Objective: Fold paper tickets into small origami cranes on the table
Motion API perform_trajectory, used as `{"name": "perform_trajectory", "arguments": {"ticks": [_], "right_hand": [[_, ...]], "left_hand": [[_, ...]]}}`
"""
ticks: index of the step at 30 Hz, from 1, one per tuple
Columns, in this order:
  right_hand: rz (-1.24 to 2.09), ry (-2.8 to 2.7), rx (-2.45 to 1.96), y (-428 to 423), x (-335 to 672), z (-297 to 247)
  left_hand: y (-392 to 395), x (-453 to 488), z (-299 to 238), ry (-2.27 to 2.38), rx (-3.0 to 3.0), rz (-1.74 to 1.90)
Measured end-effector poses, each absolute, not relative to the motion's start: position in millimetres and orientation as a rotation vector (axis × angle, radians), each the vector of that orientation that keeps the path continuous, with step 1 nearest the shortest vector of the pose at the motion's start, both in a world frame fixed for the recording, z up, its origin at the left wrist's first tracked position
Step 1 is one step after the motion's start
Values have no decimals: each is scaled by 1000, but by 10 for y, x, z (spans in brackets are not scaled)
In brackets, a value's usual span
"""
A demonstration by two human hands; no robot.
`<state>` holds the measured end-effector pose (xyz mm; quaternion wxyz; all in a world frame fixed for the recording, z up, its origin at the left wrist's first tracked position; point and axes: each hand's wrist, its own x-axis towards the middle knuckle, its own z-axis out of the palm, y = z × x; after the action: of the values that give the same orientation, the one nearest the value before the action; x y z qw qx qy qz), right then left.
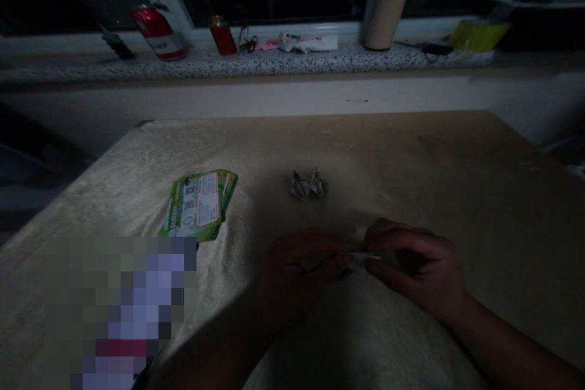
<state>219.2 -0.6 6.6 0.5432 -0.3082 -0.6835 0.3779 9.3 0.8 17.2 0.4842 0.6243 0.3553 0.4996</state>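
My left hand (299,271) and my right hand (414,265) meet over the near middle of a pale table (411,158). Both pinch a small folded piece of paper (363,256) between the fingertips; only its thin light edge shows. Beyond the hands lie two small folded paper shapes (309,184), side by side and touching. To the left lies a stack of green printed leaflets (200,205). The scene is very dark.
A blurred-out patch (132,311) covers something at the near left. Behind the table runs a speckled window sill (256,61) with a tipped red can (158,32), a red lighter (222,35), a beige cylinder (390,0), wrappers and a yellow-green bag (478,33).
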Motion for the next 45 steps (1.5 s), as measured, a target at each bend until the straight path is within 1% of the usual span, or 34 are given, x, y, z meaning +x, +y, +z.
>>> {"name": "perform_trajectory", "arguments": {"ticks": [8,20,28,34,39,45], "right_hand": [[872,-1642,-743,9,2191,134],[954,-1603,-750,19,2224,130],[911,-1606,-777,22,2228,118],[1071,-1494,-789,23,2251,82],[1232,-1441,-761,30,2232,50],[1210,-1561,-798,35,2275,55]], "left_hand": [[-11,105,155,886,1444,1170],[-22,113,185,888,1432,1184],[-1,87,153,891,1390,1196],[19,58,149,847,1381,1079],[-1,117,105,1077,1519,1054],[4,82,193,1137,1902,1197]]}}
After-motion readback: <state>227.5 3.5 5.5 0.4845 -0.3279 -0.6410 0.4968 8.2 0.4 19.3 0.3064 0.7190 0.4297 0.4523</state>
